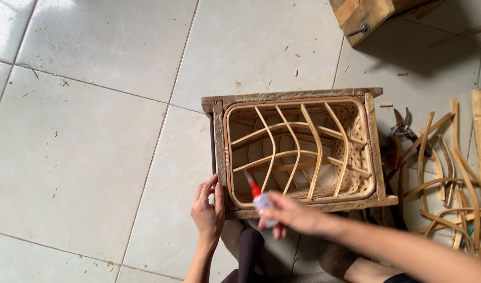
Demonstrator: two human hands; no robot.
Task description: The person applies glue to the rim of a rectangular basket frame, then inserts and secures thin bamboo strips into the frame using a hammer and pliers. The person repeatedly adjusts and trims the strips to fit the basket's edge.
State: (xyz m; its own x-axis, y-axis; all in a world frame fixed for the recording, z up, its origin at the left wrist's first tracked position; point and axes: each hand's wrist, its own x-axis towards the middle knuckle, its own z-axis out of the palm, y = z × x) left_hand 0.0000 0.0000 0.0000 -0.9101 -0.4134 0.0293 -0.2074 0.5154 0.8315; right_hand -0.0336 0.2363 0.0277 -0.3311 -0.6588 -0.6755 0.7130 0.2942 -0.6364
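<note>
Right hand [287, 212] pinching glue bottle [260, 199], red nozzle angled toward upper left, just over basket's [298, 149] near rim; left hand [209, 209] spread flat against wooden frame's [218, 136] lower-left corner.

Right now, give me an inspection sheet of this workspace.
Surface: pale tiled floor, small chips scattered.
Job's things: woven basket seated inside a wooden frame, crossed cane ribs over its opening; small glue bottle with red nozzle aimed at the near rim.
Clutter: loose cane strips and pruning shears at the right.
Grippers: left hand rests on the frame's near left corner; right hand has its fingers closed on the bottle.
Cables: nothing seen.
Surroundings: wooden block with a metal bolt at top right.
</note>
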